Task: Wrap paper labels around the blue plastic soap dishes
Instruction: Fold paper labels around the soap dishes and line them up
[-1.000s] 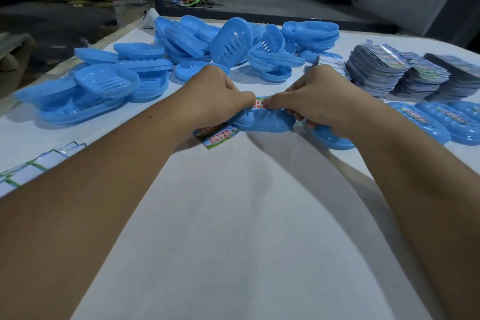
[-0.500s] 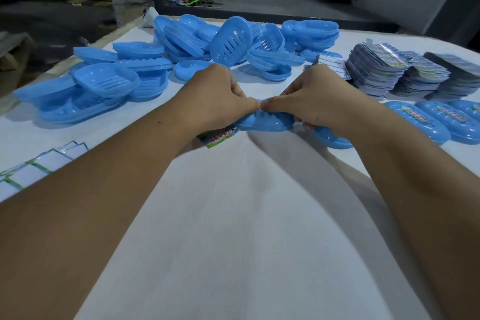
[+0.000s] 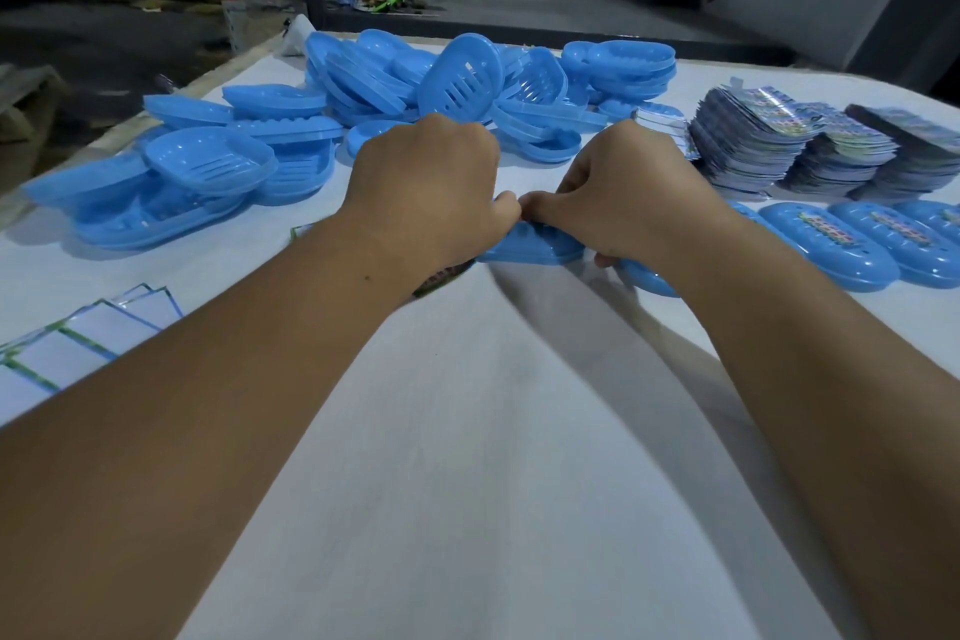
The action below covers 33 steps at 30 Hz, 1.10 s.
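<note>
Right now the soap dish (image 3: 530, 247) sits at the frame's center on the white table (image 3: 467, 431); your left hand (image 3: 431, 182) and right hand (image 3: 623, 192) both grip it, thumbs meeting on top. Label stacks (image 3: 810, 146) lie at upper right.

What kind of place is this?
Probably a small factory or packing workshop: a heap of loose blue plastic soap dishes, stacks of printed paper labels and a row of already labelled dishes share one white-covered worktable.
</note>
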Available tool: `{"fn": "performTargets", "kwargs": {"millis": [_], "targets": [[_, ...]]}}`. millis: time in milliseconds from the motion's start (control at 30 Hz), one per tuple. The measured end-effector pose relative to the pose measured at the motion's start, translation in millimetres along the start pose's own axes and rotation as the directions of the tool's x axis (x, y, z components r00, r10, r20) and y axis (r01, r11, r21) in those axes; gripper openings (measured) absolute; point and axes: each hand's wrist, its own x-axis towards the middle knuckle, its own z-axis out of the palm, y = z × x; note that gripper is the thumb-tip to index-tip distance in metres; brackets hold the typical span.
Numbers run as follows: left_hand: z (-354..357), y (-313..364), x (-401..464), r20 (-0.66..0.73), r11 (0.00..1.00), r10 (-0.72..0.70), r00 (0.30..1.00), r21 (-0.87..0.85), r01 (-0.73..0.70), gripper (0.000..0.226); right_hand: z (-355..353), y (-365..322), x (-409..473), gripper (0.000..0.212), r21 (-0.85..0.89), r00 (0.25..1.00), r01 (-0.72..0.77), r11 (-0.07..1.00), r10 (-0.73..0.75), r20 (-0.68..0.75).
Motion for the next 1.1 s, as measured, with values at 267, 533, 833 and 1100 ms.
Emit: {"fn": "performTargets", "kwargs": {"millis": [267, 533, 833, 1100], "targets": [[4.6, -20.4, 2.5, -0.053, 0.983, -0.14, 0.989, -0.123, 0.133, 0.037, 0.6, 7.0, -2.9, 0.048, 0.109, 0.979, 0.202, 0.973, -0.202, -0.019], [10.4, -30.4, 3.2, -0.096, 0.971, -0.162, 0.982, -0.194, 0.141, 0.032, 9.0, -4.3, -12.3, 0.06, 0.088, 0.924, 0.355, 0.931, -0.364, 0.115], [12.6, -32.1, 2.0, -0.017, 0.968, -0.159, 0.987, -0.201, 0.153, 0.029, 3.0, 7.2, -9.2, 0.055, -0.183, 0.987, 0.149, 0.972, -0.134, 0.092], [11.1, -32.2, 0.4, -0.001, 0.968, -0.155, 0.988, -0.2, 0.152, 0.028, -4.6, 11.2, -9.2, 0.051, -0.169, 0.986, 0.125, 0.978, -0.105, 0.127]]}}
